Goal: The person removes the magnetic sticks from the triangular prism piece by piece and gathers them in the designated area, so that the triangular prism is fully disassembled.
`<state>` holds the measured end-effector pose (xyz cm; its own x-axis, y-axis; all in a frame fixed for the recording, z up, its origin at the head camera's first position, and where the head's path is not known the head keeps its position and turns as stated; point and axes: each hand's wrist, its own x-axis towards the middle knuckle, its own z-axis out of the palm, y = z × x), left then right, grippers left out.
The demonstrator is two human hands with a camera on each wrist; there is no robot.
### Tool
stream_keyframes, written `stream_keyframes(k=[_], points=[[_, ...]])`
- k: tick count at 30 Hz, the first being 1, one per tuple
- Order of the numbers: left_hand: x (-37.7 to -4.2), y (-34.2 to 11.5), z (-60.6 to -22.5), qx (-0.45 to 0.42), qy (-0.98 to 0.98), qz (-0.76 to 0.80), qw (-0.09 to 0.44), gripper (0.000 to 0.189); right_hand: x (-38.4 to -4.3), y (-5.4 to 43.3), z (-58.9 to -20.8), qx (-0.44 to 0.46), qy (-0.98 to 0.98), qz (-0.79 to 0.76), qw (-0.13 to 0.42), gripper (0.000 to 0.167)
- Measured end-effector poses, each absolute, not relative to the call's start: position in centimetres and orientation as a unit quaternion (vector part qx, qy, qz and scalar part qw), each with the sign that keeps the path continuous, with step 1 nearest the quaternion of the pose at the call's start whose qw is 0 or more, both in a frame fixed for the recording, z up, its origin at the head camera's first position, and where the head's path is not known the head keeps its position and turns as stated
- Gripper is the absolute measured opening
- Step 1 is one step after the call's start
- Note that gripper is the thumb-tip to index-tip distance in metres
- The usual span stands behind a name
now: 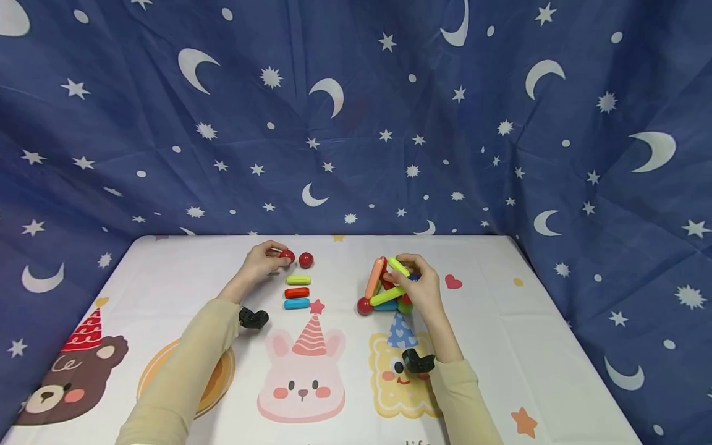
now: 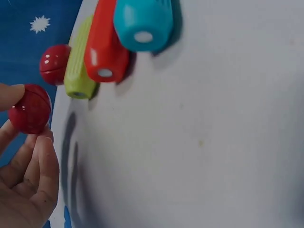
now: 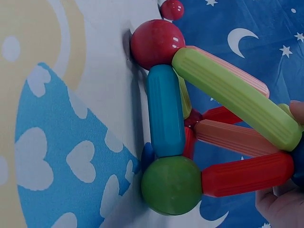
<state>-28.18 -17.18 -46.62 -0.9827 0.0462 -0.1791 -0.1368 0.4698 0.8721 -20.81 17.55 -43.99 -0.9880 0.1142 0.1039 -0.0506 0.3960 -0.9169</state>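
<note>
My left hand (image 1: pixel 260 259) pinches a red ball (image 2: pixel 31 110) between thumb and fingertips near the table's back edge. A second red ball (image 1: pixel 306 259) lies just to its right. My right hand (image 1: pixel 421 285) grips a frame built of coloured magnetic rods and balls, its fingers around a dark blue ball (image 3: pixel 299 161). From that ball a yellow-green rod (image 3: pixel 237 99) slants to a red ball (image 3: pixel 157 44), and a red rod (image 3: pixel 248 174) joins a green ball (image 3: pixel 171 185). Between red and green balls runs a blue rod (image 3: pixel 165 110). An orange rod (image 1: pixel 375 278) slopes along the frame's left side.
A yellow-green rod (image 1: pixel 298 280), a red rod (image 1: pixel 297 292) and a blue rod (image 1: pixel 297 303) lie in a column between the hands. The white tablecloth (image 1: pixel 534 346) bears printed cartoon figures. Behind hangs a dark blue curtain (image 1: pixel 367 198) with moons and stars.
</note>
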Motion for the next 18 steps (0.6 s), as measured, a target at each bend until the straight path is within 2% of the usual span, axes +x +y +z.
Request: stream_keyframes(k=[18], points=[[-28.17,-16.73,-47.28,0.012,0.89,0.45,0.075,0.039,-20.95,17.73,-44.13,-0.01,-0.825,0.56,0.072,0.032]])
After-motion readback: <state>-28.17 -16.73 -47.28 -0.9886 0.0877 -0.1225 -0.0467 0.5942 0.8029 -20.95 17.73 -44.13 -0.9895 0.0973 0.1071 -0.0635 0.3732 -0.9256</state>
